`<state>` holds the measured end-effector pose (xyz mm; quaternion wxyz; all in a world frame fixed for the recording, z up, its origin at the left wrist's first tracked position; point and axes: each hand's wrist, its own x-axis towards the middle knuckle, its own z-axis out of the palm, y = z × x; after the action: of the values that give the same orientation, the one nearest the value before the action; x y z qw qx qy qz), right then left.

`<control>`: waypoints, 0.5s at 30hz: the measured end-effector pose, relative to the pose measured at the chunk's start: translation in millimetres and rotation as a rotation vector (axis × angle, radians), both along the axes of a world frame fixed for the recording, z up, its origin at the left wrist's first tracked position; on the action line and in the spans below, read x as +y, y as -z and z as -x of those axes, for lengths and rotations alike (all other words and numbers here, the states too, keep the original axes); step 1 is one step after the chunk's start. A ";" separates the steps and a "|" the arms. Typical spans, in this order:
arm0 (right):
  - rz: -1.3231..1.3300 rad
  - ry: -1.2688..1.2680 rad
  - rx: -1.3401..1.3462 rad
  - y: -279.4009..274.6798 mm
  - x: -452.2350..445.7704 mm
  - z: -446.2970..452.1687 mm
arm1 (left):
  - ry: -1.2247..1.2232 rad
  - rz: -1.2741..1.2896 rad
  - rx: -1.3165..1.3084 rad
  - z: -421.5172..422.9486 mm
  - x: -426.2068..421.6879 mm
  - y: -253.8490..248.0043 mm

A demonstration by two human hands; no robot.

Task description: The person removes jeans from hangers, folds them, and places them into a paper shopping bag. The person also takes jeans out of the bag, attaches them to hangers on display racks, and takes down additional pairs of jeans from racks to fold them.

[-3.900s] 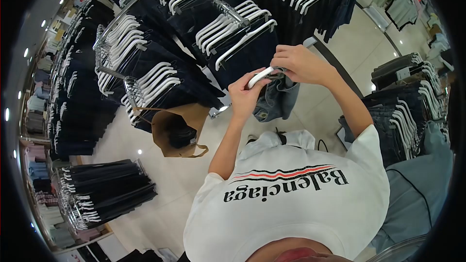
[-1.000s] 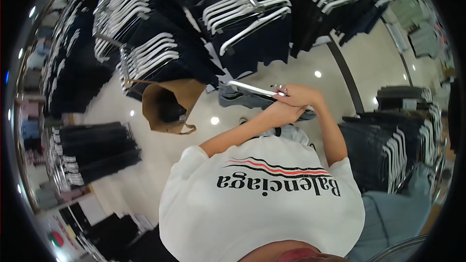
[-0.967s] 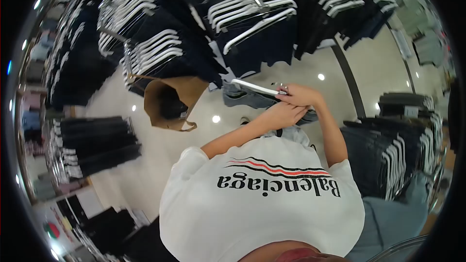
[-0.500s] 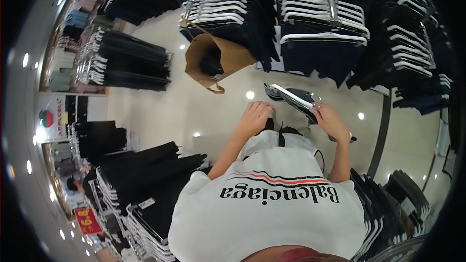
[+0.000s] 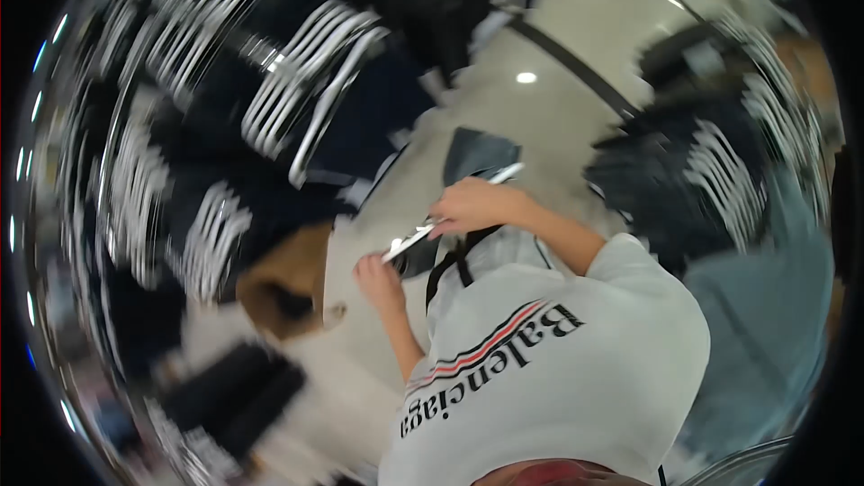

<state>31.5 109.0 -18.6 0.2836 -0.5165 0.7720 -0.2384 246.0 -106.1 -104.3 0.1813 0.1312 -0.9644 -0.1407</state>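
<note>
A white clothes hanger (image 5: 413, 240) slants in front of my body, a dark grey garment (image 5: 479, 155) hanging from it. My right hand (image 5: 481, 204) is closed around the hanger near its middle, by the metal hook. At the hanger's lower left end, my left hand (image 5: 380, 283) has its fingers bent onto the tip. Part of the garment is hidden behind my right hand and forearm.
Racks of dark clothes on white hangers (image 5: 337, 81) stand ahead on the left. A brown paper bag (image 5: 286, 283) is at the left. More dark clothes (image 5: 670, 171) hang at the right, near a blue-grey garment (image 5: 765, 324). Pale floor (image 5: 576, 0) shows between racks.
My view has turned to the right, so the racks and paper bag have shifted left. My left hand, earlier apart from the hanger, is now at its end. My right hand still holds it.
</note>
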 end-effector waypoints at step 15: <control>0.464 1.881 0.575 86.9 120.5 -131.4 | 1.091 -0.113 -0.140 128.3 139.1 11.2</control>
<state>162.9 229.5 -105.5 -0.3236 0.2214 0.8395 -0.3762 117.7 33.0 -115.5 0.0102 -0.3687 -0.8933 -0.2569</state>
